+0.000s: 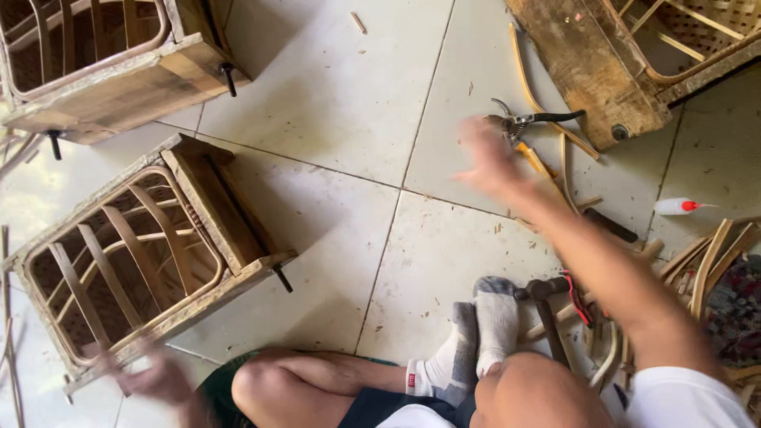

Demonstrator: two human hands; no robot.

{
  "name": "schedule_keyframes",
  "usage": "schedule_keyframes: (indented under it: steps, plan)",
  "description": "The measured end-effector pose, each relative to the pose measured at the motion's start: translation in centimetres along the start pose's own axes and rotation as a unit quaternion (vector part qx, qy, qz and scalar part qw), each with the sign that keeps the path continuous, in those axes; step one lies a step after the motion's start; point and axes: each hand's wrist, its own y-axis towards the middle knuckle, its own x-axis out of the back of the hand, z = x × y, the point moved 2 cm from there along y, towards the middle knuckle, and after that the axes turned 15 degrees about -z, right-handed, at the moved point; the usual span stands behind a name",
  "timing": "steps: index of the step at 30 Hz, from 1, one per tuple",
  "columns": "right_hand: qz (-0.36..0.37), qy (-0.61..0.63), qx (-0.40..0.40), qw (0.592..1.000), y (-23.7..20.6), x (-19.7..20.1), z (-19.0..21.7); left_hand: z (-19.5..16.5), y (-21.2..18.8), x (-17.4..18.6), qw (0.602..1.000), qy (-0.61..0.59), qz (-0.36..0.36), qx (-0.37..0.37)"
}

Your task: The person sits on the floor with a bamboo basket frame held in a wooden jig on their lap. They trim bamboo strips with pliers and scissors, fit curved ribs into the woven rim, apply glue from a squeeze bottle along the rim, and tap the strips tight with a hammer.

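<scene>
I sit on a tiled floor with my legs crossed, in grey and white socks. My right hand is stretched forward and blurred, fingers spread, holding nothing, just beside a pair of pruning shears with dark handles. My left hand is low at the left and blurred too, at the front edge of a wooden frame with bent rattan strips. Whether it grips the frame I cannot tell.
A second rattan frame stands at the top left, and a third one at the top right. A hammer lies by my feet. Loose rattan strips and a small white glue bottle with red tip lie at the right.
</scene>
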Motion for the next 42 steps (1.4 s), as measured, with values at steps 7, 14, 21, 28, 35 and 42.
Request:
schedule_keyframes:
  steps: [7, 14, 21, 28, 35, 42]
  plan:
    - [0.075, -0.263, -0.001, 0.962, 2.6, 5.1, -9.4, -15.0, -8.9, -9.8, 0.991, 0.022, 0.118, -0.058]
    - [0.152, -0.397, -0.092, 0.901, 2.6, 3.7, -7.3, -17.8, -6.3, -15.0, 0.973, 0.167, 0.111, -0.113]
    - [0.114, -0.278, -0.105, 0.948, -0.2, 5.1, -5.6, -16.8, -6.8, -15.4, 0.977, 0.141, 0.088, -0.132]
    - [0.175, -0.232, -0.258, 0.921, -8.6, 8.2, -6.1, -15.0, -7.1, -12.6, 0.982, 0.061, 0.153, -0.097]
    - [0.215, -0.248, -0.201, 0.923, -14.1, 9.8, -8.6, -11.6, -6.4, -12.3, 0.966, 0.111, 0.184, -0.143]
    - [0.308, -0.28, -0.232, 0.879, -15.9, 12.7, -11.0, -9.9, -2.8, -11.9, 0.963, 0.136, 0.168, -0.16]
